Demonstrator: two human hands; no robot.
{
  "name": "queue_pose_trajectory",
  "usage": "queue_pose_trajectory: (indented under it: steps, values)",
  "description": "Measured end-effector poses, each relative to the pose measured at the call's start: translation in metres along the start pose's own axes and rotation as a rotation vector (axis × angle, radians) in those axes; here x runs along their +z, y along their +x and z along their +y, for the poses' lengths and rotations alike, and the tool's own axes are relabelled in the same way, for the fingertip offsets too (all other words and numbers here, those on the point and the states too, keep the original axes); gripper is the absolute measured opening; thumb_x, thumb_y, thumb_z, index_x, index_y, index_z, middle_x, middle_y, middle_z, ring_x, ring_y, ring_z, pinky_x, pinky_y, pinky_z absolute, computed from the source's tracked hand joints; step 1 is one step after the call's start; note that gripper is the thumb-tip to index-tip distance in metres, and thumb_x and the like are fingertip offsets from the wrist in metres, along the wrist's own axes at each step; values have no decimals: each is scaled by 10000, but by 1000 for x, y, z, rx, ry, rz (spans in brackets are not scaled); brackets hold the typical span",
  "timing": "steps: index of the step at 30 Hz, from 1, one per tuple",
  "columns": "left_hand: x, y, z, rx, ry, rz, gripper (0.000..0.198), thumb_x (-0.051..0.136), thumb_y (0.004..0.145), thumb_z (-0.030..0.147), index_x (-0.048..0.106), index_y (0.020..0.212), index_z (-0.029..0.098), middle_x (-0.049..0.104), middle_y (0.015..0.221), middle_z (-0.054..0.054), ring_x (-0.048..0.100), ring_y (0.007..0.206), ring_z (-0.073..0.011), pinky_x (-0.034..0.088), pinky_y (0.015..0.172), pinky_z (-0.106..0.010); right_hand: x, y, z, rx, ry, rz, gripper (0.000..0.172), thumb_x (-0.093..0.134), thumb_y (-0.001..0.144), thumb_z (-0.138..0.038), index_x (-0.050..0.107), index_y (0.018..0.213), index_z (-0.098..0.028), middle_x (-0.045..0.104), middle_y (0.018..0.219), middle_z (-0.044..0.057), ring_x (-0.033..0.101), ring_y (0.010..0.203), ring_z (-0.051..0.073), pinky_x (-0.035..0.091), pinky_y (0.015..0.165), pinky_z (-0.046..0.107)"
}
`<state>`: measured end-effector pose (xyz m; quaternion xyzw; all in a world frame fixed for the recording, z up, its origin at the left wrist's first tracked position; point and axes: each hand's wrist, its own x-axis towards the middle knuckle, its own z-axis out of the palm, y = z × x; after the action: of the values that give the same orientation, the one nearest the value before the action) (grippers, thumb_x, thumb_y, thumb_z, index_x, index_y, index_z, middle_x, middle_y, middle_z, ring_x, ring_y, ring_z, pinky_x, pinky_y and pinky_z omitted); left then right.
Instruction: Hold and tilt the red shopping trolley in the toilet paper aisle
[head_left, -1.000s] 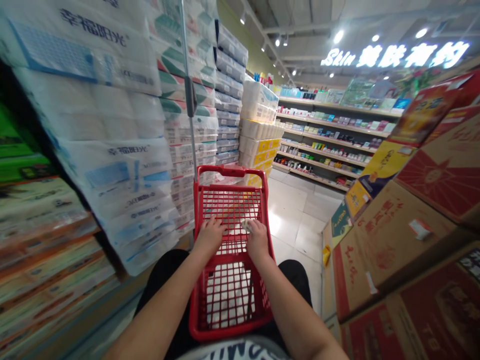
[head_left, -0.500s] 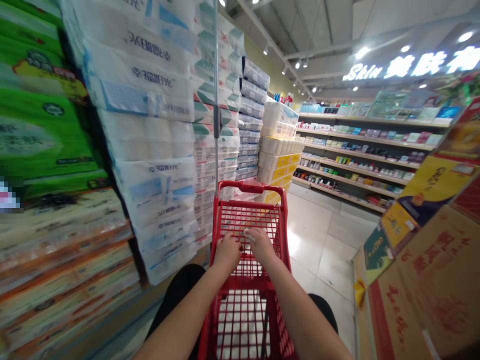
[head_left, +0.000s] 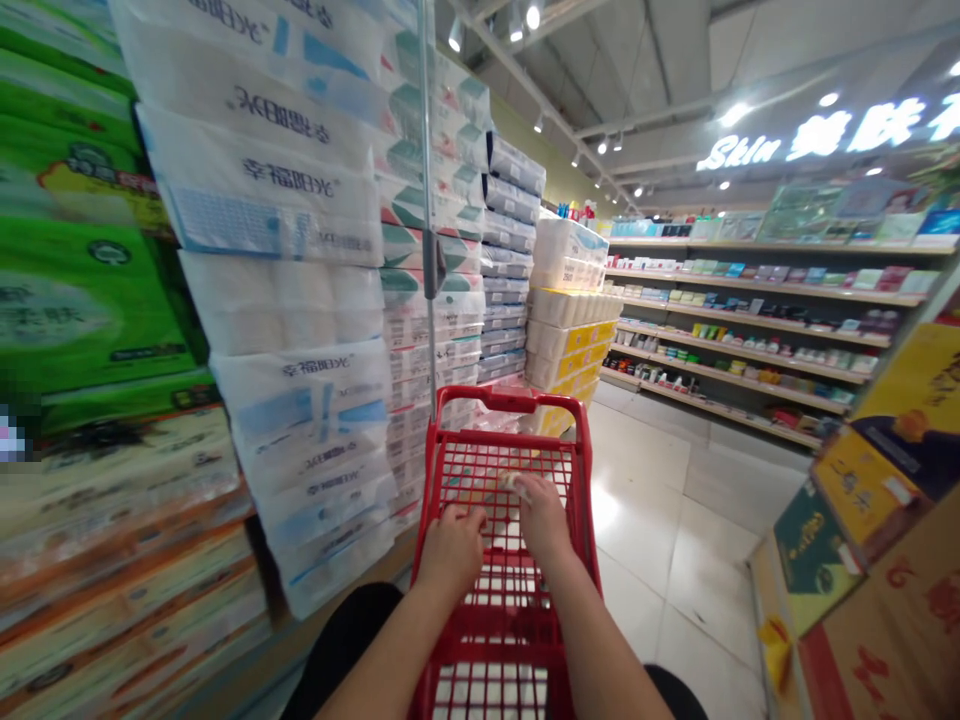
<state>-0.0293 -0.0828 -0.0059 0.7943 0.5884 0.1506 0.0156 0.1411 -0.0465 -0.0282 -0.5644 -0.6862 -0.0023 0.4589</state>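
Both my hands are over the red shopping cart [head_left: 512, 402], whose plastic mesh basket stands in front of me. My left hand [head_left: 452, 550] is on the left side, its fingers curled in and closed; whatever may be inside them is hidden. Slightly farther forward, my right hand [head_left: 545, 518] pinches a small pale, yellowish-white thing [head_left: 513, 481] between thumb and fingers. It is too small and blurred to name. A gap separates the two hands, with the cart's mesh visible below.
Tall stacks of wrapped toilet paper [head_left: 300, 300] and green tissue packs [head_left: 82, 280] line the left, behind a thin metal pole [head_left: 427, 130]. Cardboard boxes [head_left: 892, 600] stand close on the right. Shelves of cosmetics [head_left: 742, 325] are ahead, across the tiled floor [head_left: 637, 540].
My view has shifted, and the cart and my hands sit lower in it. My right hand has moved forward from my left, and the pale thing in its fingers shows more.
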Motion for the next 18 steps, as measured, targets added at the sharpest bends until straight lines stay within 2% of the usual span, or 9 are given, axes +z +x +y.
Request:
queue_pose_trajectory:
  steps: [3,5,7,9,12,16,18]
  values:
    - [1,5,5,-43,0,44,364,436,857,249,586,1189,241,635,1002,-107,544,1037,-240,398,833,-369,-6,-2,-1,80,-138,80,436,474,802,-80,632,1175,-243,625,1189,79,524,1065,259,412,919,418]
    - [3,7,9,-42,4,63,359,437,878,335,592,1191,251,655,979,-106,522,1056,-271,378,862,-416,-8,-4,-5,14,-176,-2,456,535,793,-119,608,1221,-259,581,1282,77,481,1142,290,387,943,446]
    - [5,7,12,-15,12,83,352,405,902,417,631,1116,250,677,964,-99,494,1070,-291,344,897,-467,-8,-7,-9,-61,-166,-101,484,564,779,-127,596,1240,-271,552,1330,61,461,1178,290,380,959,442]
    - [7,6,14,13,20,107,383,361,923,456,660,1039,248,692,960,-88,479,1069,-292,305,935,-498,-8,-8,-10,-43,-169,-105,466,536,795,-115,605,1228,-273,558,1322,53,476,1161,274,383,960,434]
    - [9,3,13,28,28,135,402,335,940,460,671,1025,255,702,964,-70,474,1061,-275,258,986,-503,-7,-9,-7,8,-194,-47,490,491,789,-66,614,1223,-259,583,1272,70,496,1116,260,388,956,429]
    - [11,2,10,61,73,159,423,312,952,438,680,1006,237,701,950,-74,488,1019,-261,254,1014,-474,-3,-8,-4,-143,-99,-150,561,496,722,-1,639,1194,-269,614,1218,54,504,1092,236,422,925,364]
    - [12,3,9,89,91,176,438,295,957,426,684,993,226,700,934,-80,497,997,-258,263,1018,-462,-3,-6,-4,-110,-73,-117,539,466,742,4,648,1174,-264,629,1173,50,518,1060,222,435,901,346]
